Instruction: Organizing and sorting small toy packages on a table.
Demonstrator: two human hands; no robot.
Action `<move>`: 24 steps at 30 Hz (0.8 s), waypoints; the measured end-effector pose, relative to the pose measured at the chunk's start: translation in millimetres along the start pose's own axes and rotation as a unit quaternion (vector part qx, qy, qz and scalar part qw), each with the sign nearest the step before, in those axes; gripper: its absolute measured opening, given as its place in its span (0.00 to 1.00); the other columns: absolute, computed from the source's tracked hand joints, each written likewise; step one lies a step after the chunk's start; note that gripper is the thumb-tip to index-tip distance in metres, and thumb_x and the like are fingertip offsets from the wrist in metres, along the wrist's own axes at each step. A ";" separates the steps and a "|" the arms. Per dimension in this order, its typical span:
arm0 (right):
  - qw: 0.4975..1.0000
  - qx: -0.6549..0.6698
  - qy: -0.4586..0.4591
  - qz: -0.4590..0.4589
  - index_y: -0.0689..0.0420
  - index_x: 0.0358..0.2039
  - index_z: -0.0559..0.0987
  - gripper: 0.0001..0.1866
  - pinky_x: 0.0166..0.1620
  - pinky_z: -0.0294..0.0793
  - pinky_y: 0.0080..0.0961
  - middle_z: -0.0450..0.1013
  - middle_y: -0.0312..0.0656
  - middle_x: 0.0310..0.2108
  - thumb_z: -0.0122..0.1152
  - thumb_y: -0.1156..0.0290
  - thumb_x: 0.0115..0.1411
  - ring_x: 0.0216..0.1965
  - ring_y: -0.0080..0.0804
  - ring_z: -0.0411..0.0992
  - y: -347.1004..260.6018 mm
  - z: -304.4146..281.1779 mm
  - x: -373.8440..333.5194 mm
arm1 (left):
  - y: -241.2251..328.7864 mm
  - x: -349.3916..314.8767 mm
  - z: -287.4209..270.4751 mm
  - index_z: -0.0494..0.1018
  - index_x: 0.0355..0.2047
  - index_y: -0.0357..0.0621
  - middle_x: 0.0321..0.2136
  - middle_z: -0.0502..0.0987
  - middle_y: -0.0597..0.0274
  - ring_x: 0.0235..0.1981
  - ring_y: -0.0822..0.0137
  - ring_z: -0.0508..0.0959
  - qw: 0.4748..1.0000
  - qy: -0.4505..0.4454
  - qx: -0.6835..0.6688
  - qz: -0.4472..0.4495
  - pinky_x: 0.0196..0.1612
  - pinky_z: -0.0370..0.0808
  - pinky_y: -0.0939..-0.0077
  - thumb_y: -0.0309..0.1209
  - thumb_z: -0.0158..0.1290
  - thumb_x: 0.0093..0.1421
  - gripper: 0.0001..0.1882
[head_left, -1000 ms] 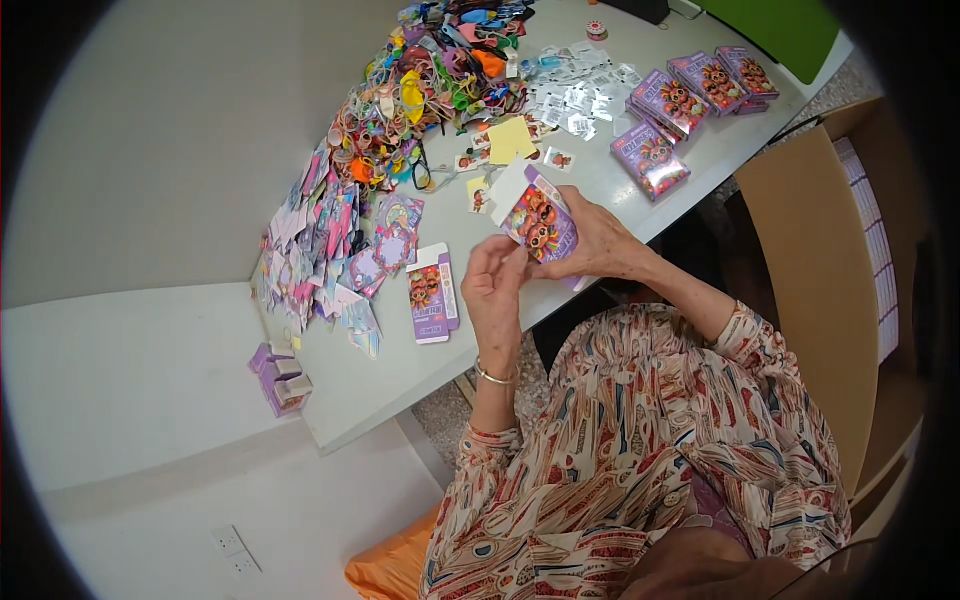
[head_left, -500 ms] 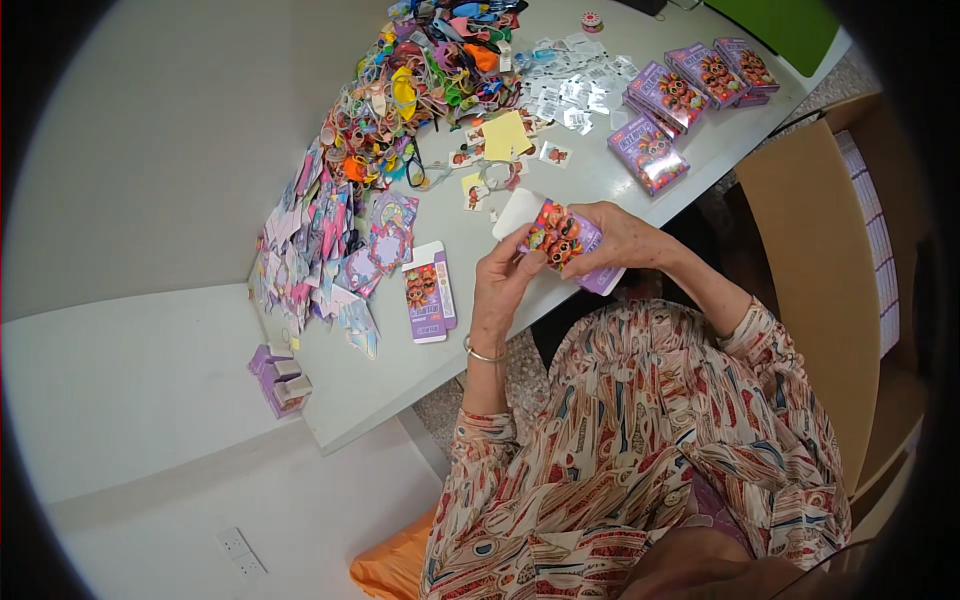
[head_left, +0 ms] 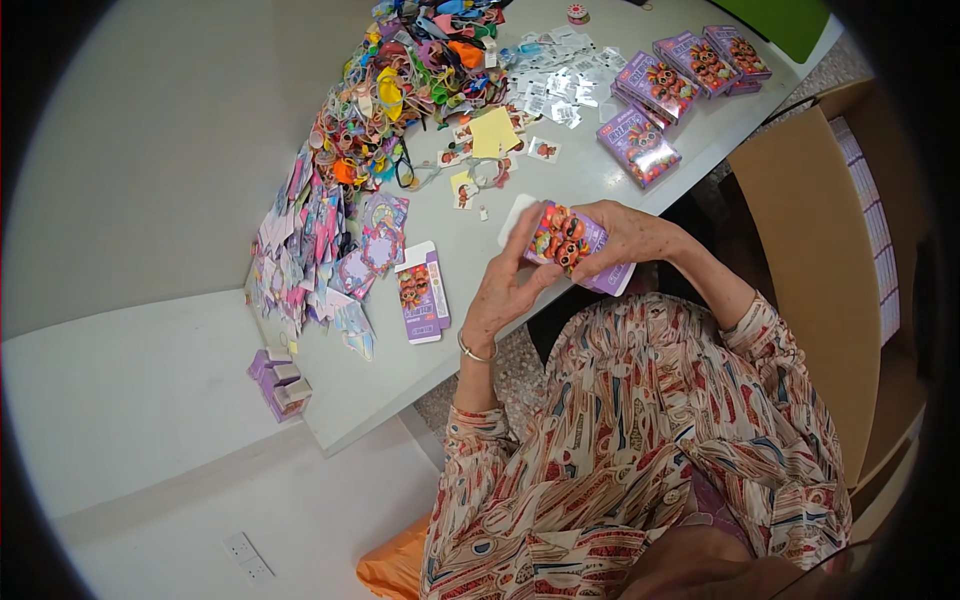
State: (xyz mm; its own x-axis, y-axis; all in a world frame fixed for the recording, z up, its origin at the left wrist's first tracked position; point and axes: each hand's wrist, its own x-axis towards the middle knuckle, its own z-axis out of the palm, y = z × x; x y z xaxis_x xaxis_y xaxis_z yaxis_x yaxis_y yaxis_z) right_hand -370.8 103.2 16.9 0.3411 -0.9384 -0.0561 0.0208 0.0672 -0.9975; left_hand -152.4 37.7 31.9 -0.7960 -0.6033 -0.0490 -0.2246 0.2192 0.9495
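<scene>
Between my two hands is a small purple cardboard box (head_left: 565, 241) with cartoon figures on its front, held near the table's front edge. One white end flap stands out at its upper left. My left hand (head_left: 508, 288) grips the box's left side, thumb across the front and fingers behind. My right hand (head_left: 626, 240) closes round the right side, its thumb on the front face. Left of my hands, a flattened purple box (head_left: 422, 297) lies on the table with its white flap raised. What the held box contains is hidden.
Colourful small toys and bands (head_left: 400, 110) heap along the back left, above shiny foil pieces (head_left: 305, 235). Clear packets (head_left: 565, 80) and yellow paper (head_left: 493, 132) lie mid-table. Filled-out purple boxes (head_left: 640, 148) stand at the right, beside a large carton (head_left: 800, 200) on the floor.
My left fingers have shifted up along the box's left edge, toward the white flap. The box remains between both hands. The whole view has shifted slightly.
</scene>
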 end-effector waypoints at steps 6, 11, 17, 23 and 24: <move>1.000 -0.024 0.008 -0.009 0.62 0.39 0.76 0.23 0.39 0.74 0.23 0.77 0.37 0.31 0.73 0.65 0.44 0.32 0.22 0.73 3.7 0.4 1.7 | 2.0 -4.7 3.2 0.53 0.65 0.43 0.57 0.67 0.44 0.56 0.54 0.71 0.994 0.013 0.107 0.006 0.56 0.69 0.66 0.32 0.60 0.57 0.39; 0.999 -0.032 0.032 0.017 0.62 0.39 0.75 0.24 0.38 0.74 0.24 0.77 0.39 0.31 0.73 0.64 0.43 0.32 0.23 0.73 6.8 -0.5 2.4 | 25.0 -3.1 22.8 0.55 0.63 0.36 0.55 0.69 0.45 0.58 0.53 0.69 0.981 0.125 0.139 0.055 0.57 0.67 0.67 0.30 0.57 0.58 0.35; 0.997 -0.059 0.042 0.012 0.61 0.37 0.75 0.24 0.38 0.74 0.25 0.76 0.41 0.29 0.73 0.63 0.43 0.31 0.27 0.73 9.1 3.6 0.0 | 21.8 -2.6 22.1 0.68 0.54 0.31 0.47 0.76 0.54 0.48 0.66 0.75 0.972 0.183 -0.138 -0.051 0.51 0.72 0.73 0.28 0.50 0.64 0.20; 0.996 -0.079 0.027 0.013 0.61 0.38 0.75 0.25 0.39 0.73 0.27 0.76 0.43 0.30 0.73 0.61 0.43 0.32 0.30 0.74 0.0 1.8 0.0 | 19.0 0.4 17.1 0.73 0.49 0.31 0.39 0.79 0.60 0.37 0.76 0.77 0.925 0.204 -0.298 -0.118 0.44 0.75 0.78 0.27 0.52 0.64 0.15; 0.996 -0.084 0.021 0.003 0.61 0.39 0.75 0.26 0.40 0.73 0.27 0.76 0.44 0.30 0.73 0.61 0.42 0.32 0.31 0.74 0.2 1.3 -0.5 | 17.7 0.2 18.7 0.74 0.49 0.31 0.39 0.79 0.60 0.37 0.76 0.77 0.927 0.217 -0.282 -0.119 0.43 0.75 0.78 0.26 0.52 0.63 0.15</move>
State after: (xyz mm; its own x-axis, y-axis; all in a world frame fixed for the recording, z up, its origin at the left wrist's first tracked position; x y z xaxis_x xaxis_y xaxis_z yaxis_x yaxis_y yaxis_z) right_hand -369.7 104.2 16.7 0.3009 -0.9518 -0.0600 -0.1395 0.0183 -0.9901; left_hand -167.1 55.8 42.9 -0.4331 -0.8616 -0.2647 0.0626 -0.3217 0.9448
